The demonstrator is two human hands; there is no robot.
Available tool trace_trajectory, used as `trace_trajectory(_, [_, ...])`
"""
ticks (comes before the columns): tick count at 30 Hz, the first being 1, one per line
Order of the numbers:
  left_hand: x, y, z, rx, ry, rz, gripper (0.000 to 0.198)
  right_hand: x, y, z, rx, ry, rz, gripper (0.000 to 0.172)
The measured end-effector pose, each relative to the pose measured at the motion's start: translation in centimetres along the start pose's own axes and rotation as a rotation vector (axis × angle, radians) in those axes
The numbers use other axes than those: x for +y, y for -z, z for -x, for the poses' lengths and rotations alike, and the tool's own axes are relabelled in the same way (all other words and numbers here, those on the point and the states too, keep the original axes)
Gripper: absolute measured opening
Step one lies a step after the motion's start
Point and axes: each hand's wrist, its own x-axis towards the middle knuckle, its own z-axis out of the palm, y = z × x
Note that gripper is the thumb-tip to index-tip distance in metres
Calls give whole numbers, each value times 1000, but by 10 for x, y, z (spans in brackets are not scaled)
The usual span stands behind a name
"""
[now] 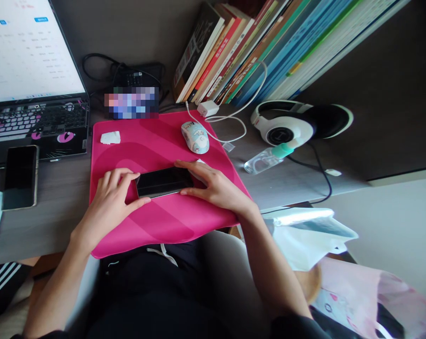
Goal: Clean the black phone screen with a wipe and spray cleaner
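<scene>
A black phone (164, 181) with a dark screen lies flat on a bright pink mat (152, 141). My left hand (112, 197) grips its left end, fingers curled over the top edge and thumb along the bottom. At the right end, my right hand (209, 183) holds it between index finger and thumb. Both hands rest on the mat.
On the mat sit a patterned mouse (195, 136) and a small white wipe (110, 137). A laptop (32, 75) and second phone (20, 176) lie left. Books (255, 47), headphones (293, 122), a charger cable (230, 117) and a small bottle (265, 159) lie right. Bags (340, 263) are below.
</scene>
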Motion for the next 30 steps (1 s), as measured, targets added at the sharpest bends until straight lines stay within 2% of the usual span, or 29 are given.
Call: trace_trajectory(30, [3,1,0,-9,15,3,59,2,-1,0,7,-1,5,67])
